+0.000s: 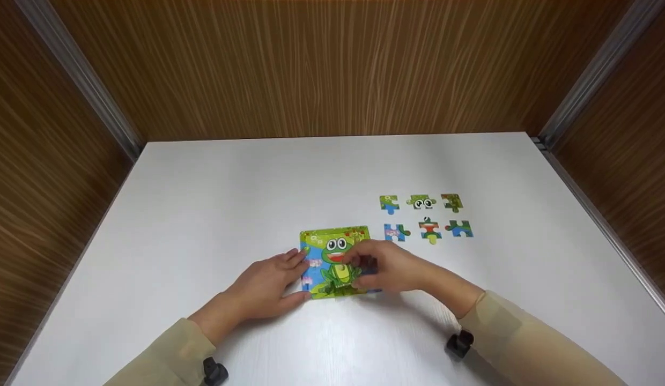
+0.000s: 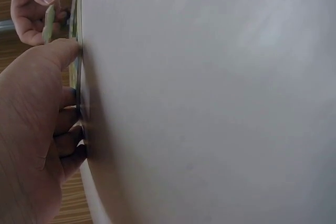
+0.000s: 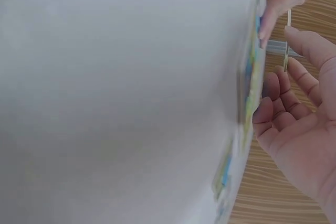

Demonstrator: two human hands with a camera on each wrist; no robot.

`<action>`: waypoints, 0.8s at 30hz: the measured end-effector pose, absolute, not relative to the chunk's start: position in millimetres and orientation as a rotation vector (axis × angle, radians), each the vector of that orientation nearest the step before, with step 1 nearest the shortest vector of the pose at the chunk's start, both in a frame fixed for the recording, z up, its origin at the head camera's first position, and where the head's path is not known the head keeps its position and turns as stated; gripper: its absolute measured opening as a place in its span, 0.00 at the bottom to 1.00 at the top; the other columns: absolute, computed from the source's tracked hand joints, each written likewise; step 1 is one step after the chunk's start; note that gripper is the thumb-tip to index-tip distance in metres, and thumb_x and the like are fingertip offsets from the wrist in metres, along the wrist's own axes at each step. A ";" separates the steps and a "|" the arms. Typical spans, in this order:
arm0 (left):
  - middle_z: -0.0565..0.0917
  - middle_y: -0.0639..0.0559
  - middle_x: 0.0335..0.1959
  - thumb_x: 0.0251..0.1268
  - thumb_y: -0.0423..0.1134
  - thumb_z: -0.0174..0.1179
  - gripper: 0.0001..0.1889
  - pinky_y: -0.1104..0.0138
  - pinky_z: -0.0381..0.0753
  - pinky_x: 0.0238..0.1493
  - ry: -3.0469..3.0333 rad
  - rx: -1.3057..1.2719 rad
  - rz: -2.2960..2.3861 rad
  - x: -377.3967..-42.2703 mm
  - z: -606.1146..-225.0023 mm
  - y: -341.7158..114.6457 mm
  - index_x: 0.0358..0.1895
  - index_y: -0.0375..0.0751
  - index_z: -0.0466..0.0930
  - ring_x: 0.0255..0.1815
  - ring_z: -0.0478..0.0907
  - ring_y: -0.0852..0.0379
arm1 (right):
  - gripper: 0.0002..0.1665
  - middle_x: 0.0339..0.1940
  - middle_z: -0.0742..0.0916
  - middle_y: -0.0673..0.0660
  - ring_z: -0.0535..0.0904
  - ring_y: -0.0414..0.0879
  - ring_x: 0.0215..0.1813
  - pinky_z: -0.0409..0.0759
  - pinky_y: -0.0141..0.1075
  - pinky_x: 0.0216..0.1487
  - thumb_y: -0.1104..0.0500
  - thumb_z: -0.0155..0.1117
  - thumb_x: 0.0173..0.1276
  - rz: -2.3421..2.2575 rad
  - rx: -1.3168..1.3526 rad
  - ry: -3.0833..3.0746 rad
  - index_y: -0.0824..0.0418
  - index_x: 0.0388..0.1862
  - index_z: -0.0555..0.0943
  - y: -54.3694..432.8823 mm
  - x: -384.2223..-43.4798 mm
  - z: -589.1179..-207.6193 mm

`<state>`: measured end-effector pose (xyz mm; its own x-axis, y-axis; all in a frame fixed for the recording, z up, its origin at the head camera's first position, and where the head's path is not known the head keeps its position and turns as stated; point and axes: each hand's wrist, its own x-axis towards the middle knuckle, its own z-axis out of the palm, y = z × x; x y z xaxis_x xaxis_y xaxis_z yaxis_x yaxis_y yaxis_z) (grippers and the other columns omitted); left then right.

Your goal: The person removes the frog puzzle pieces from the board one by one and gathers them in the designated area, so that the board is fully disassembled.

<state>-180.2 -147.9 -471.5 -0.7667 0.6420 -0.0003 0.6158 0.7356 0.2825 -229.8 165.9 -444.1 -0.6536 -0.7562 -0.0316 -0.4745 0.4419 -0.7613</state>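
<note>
A square frog puzzle board point(image 1: 309, 242) with a green rim lies on the white table. My left hand point(image 1: 271, 284) rests against its left side, fingertips on the edge and thumb at the lower left corner. Over the board's right part is my right hand point(image 1: 394, 267), hiding some of the picture. In the left wrist view, a thin puzzle piece point(image 2: 49, 23) is pinched between the right thumb and fingers. The right wrist view also shows this piece edge-on, raised off the board; its printed face cannot be made out there.
Beyond the board's right side, several loose puzzle pieces lie in two rows on the table point(image 1: 204, 187), among them an eyes piece point(image 1: 422, 203) and a mouth piece point(image 1: 430, 229). Wood-grain panels point(image 1: 322, 69) stand along the back and both sides.
</note>
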 end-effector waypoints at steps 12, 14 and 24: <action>0.70 0.39 0.79 0.77 0.59 0.56 0.37 0.47 0.72 0.74 2.829 0.983 0.408 -178.9 -469.6 -146.8 0.77 0.35 0.73 0.81 0.65 0.42 | 0.21 0.46 0.86 0.47 0.80 0.47 0.47 0.82 0.45 0.45 0.58 0.77 0.69 -1.068 -1.033 2.470 0.56 0.59 0.85 215.2 -238.3 -422.3; 0.70 0.40 0.79 0.77 0.59 0.56 0.37 0.47 0.72 0.74 2.828 0.977 0.408 -178.8 -469.6 -146.4 0.77 0.35 0.73 0.81 0.66 0.42 | 0.21 0.46 0.86 0.46 0.80 0.47 0.47 0.82 0.45 0.46 0.58 0.77 0.69 -1.052 -1.001 2.505 0.56 0.59 0.85 226.2 -239.2 -421.9; 0.70 0.40 0.79 0.76 0.59 0.57 0.36 0.46 0.72 0.74 2.838 0.986 0.431 -179.5 -471.8 -146.4 0.76 0.35 0.74 0.80 0.66 0.41 | 0.21 0.44 0.86 0.47 0.79 0.48 0.47 0.80 0.38 0.46 0.60 0.76 0.69 -1.022 -0.869 2.595 0.56 0.60 0.84 273.6 -240.2 -424.0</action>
